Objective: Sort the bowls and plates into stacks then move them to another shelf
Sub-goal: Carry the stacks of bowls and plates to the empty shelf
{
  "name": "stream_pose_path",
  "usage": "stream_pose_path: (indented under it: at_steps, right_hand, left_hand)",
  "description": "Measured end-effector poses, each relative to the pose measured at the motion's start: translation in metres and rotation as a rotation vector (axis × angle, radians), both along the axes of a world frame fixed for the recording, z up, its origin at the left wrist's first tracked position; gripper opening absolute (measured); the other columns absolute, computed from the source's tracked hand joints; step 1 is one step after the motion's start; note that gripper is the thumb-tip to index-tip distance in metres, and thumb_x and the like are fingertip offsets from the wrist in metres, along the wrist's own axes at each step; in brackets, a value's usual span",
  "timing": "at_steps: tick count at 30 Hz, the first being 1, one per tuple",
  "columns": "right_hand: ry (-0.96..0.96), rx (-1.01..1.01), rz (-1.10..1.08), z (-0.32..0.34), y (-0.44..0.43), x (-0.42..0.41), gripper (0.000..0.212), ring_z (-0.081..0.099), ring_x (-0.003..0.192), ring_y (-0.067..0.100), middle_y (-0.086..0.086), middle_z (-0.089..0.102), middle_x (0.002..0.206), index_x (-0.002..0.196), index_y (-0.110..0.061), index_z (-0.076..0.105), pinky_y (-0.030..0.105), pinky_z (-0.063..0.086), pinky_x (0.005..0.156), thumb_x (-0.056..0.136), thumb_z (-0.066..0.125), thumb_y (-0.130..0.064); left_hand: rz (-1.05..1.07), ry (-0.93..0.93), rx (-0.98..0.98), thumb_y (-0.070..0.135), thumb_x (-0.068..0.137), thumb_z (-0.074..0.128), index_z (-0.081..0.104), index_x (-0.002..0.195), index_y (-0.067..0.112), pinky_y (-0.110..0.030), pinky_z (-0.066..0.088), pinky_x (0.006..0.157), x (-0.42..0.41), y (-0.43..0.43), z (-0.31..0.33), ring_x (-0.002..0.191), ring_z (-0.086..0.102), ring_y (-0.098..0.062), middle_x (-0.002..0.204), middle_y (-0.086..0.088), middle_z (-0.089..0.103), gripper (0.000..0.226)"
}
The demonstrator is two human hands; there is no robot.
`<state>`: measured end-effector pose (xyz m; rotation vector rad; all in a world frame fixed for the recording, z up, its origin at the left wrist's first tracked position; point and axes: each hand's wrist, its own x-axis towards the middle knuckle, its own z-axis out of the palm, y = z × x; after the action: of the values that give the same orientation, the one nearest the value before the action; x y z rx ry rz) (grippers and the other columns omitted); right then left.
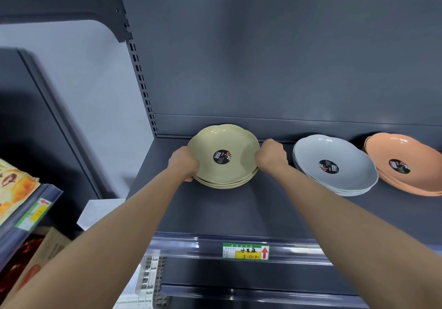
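Note:
A stack of pale yellow-green plates (222, 138) sits on the dark grey shelf (239, 208) near its back left. My left hand (183, 162) grips the stack's left edge, and my right hand (271, 155) grips its right edge, fingers curled round the rims. To the right stands a stack of light grey plates (344, 155). Further right is a stack of orange plates (406, 150), cut off by the frame's edge. Each top plate carries a round black sticker.
A slotted upright (141, 74) borders the shelf at the left. A price label (246, 251) sits on the shelf's front rail. Another shelf with packaged goods (14, 184) and a cardboard box (50, 244) lies at the lower left.

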<state>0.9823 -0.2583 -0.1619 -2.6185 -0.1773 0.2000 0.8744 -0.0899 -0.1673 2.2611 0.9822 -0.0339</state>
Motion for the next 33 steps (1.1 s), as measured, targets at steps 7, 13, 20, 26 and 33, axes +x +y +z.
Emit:
stream_pose_path:
  at_steps: [7,13,20,26,33]
  right_hand:
    - [0.002,-0.011,-0.037,0.004,0.003,0.001,0.021,0.062,0.103,0.035,0.016,0.064,0.113,0.099,-0.005,0.062,0.031,0.043,0.070,0.082,0.050,-0.006]
    - [0.062,0.035,-0.060,0.007,0.002,-0.001,0.014,0.063,0.101,0.033,0.014,0.066,0.112,0.089,-0.007,0.061,0.030,0.044,0.069,0.081,0.050,-0.008]
    - [0.089,0.068,-0.035,0.009,-0.002,-0.005,0.024,0.054,0.071,0.027,0.010,0.054,0.075,0.057,-0.012,0.040,0.027,0.042,0.052,0.075,0.049,0.001]
    - [0.103,0.079,-0.010,0.012,-0.010,-0.010,0.027,0.059,0.065,0.027,0.009,0.052,0.062,0.054,-0.012,0.039,0.025,0.045,0.047,0.073,0.049,0.004]
    - [-0.097,-0.036,0.109,0.046,-0.027,-0.018,0.026,0.049,0.074,0.031,0.009,0.051,0.070,0.062,-0.010,0.041,0.025,0.035,0.056,0.083,0.054,-0.015]
  left_hand:
    - [-0.011,0.042,0.015,-0.008,0.084,0.048,0.039,0.060,0.008,-0.023,0.035,0.031,0.001,0.001,0.000,0.047,0.053,-0.025,0.053,-0.010,0.049,0.030]
    - [-0.017,0.024,0.071,-0.009,0.082,0.052,0.034,0.060,0.009,-0.023,0.028,0.035,0.000,-0.002,0.002,0.047,0.046,-0.020,0.056,-0.007,0.044,0.033]
    - [-0.055,0.058,0.088,-0.009,0.084,0.043,0.057,0.102,-0.009,-0.039,0.054,0.077,-0.001,-0.007,-0.001,0.098,0.062,-0.036,0.113,-0.026,0.061,0.023]
    - [-0.074,0.067,0.149,-0.002,0.087,0.039,0.053,0.119,-0.006,-0.043,0.048,0.090,-0.003,-0.010,0.010,0.111,0.055,-0.040,0.127,-0.026,0.051,0.035]
    - [-0.275,-0.149,0.452,0.006,0.092,0.045,0.050,0.118,-0.003,-0.048,0.044,0.094,0.003,-0.037,0.047,0.113,0.051,-0.041,0.124,-0.023,0.049,0.029]
